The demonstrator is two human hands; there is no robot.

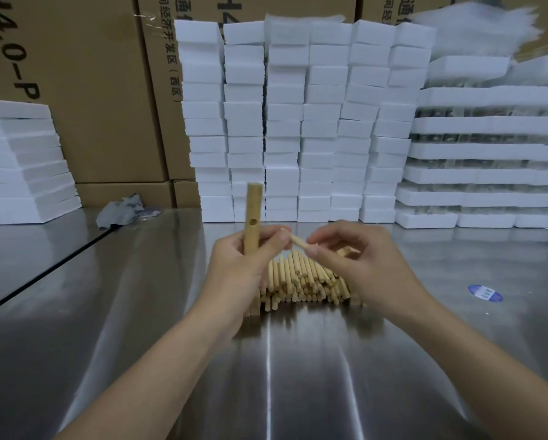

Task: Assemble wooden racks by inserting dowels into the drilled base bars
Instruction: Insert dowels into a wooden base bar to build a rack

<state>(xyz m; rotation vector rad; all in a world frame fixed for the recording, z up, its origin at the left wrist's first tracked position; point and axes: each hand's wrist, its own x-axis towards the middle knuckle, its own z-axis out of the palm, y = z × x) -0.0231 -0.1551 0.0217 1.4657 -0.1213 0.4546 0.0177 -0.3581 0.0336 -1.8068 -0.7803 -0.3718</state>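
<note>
The left hand [250, 258] grips a drilled bar [253, 217] upright above a steel table [139, 312]. The right hand [352, 252] pinches a dowel [299, 242], its tip just beside the bar, below the visible hole [253, 222]. A dowel pile [304, 281] lies beneath. A tilted dowel could jam or slip free.

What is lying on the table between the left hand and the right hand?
In the head view, a pile of dowels lies on the table between the left hand and the right hand.
</note>
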